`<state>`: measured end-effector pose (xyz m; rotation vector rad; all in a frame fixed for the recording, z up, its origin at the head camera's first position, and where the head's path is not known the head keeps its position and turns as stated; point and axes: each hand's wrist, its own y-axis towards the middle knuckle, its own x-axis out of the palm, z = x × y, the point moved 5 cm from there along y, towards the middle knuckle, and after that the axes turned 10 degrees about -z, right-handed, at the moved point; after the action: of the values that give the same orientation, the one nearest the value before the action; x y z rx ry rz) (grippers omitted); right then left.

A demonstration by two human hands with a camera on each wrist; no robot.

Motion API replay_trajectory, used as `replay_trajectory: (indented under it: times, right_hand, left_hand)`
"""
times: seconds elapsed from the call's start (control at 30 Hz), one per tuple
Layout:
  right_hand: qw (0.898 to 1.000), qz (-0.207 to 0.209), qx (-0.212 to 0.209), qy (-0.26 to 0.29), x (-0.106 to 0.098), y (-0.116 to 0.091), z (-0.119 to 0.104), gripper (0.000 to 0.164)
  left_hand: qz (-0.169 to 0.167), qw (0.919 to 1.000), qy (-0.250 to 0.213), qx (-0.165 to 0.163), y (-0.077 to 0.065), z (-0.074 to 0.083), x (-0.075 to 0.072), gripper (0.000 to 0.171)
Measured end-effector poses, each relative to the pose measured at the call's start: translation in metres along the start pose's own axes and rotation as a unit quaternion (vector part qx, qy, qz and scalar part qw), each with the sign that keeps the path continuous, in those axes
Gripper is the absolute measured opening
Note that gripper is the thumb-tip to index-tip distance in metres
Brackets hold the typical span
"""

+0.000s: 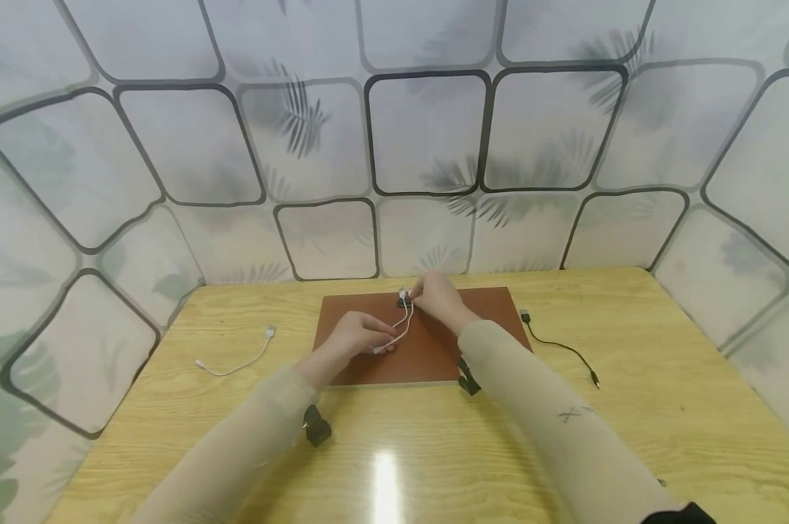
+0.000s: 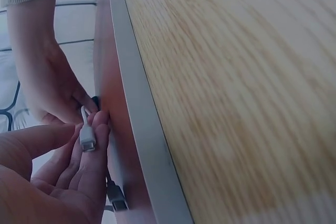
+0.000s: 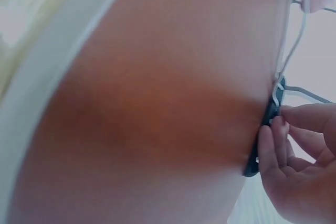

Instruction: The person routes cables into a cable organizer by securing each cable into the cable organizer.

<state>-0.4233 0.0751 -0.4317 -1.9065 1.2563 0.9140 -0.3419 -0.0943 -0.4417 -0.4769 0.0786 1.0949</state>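
Observation:
A white charging cable (image 1: 404, 326) hangs in a loop between my two hands, over a brown board (image 1: 434, 364). My left hand (image 1: 360, 333) pinches it near its small metal-tipped plug (image 2: 87, 139), which sticks out past the fingers. At the board's far side lies a black slotted cable holder (image 3: 269, 114); part of the white cable passes over its end. The thumb and fingertips of my right hand (image 1: 437, 297) pinch this holder. Whether they also hold the cable is hidden.
Another white cable (image 1: 237, 367) lies on the wooden table (image 1: 381, 429) left of the board. A black cable (image 1: 558, 343) with a USB plug lies to its right. A patterned curtain (image 1: 427, 138) stands behind the table.

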Motion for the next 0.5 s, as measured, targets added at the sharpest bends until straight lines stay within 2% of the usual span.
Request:
replay_trajectory:
  times: [0.17, 0.37, 0.43, 0.5]
  right_hand:
    - [1.0, -0.014, -0.009, 0.02, -0.001, -0.002, 0.003, 0.022]
    - [0.997, -0.02, 0.009, 0.076, -0.002, -0.008, 0.007, 0.025]
    - [0.992, -0.02, 0.024, 0.118, -0.001, -0.01, 0.009, 0.025]
    - [0.982, -0.021, 0.042, 0.184, 0.002, -0.01, 0.01, 0.025]
  left_hand:
    - [0.015, 0.9998, -0.011, -0.002, -0.004, -0.002, -0.007, 0.022]
    - [0.027, 0.9992, -0.029, -0.001, -0.01, -0.008, -0.017, 0.025]
    - [0.027, 0.999, -0.035, 0.003, -0.013, -0.01, -0.02, 0.025]
    - [0.027, 0.999, -0.036, 0.007, -0.015, -0.011, -0.024, 0.025]
